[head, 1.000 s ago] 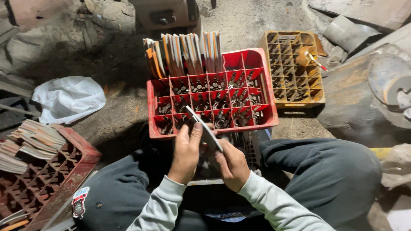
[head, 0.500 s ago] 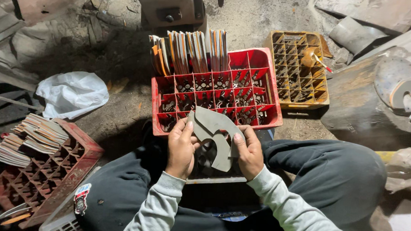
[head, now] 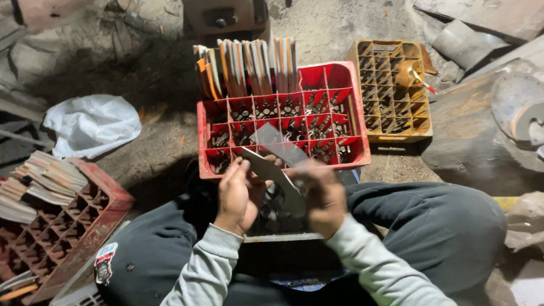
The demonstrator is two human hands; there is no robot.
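Hands are gripping flat grey metal plates over the lap, above a dark tray of similar parts. The left hand [head: 240, 195] is closing on the lower end of a plate [head: 275, 179]; the right hand [head: 324, 196], blurred with motion, is pinching its other edge. Half a second ago the curved plate was lying flat, face up between both hands; now it is tilting edge-on, and a second, paler plate [head: 278, 144] is showing above it, over the front cells of the red crate [head: 347, 147]. A second ago it was also edge-on, so the piece is being turned over and over, which reads as inspection or sorting, not yet placing.

The plate is sitting between the two hands, just in front of the crate's near wall, touching nothing else that can be made out.

Around it: the crate's back cells are holding upright stacks of orange-and-grey sheets [head: 245, 65], its other cells dark small parts. A yellow crate [head: 390, 91] is standing to its right, a white bag [head: 90, 122] to the left, and a darker crate [head: 50, 234] with stacked sheets by the left knee. A log [head: 471, 138] is crowding the right side. The knees are hemming in the working space.
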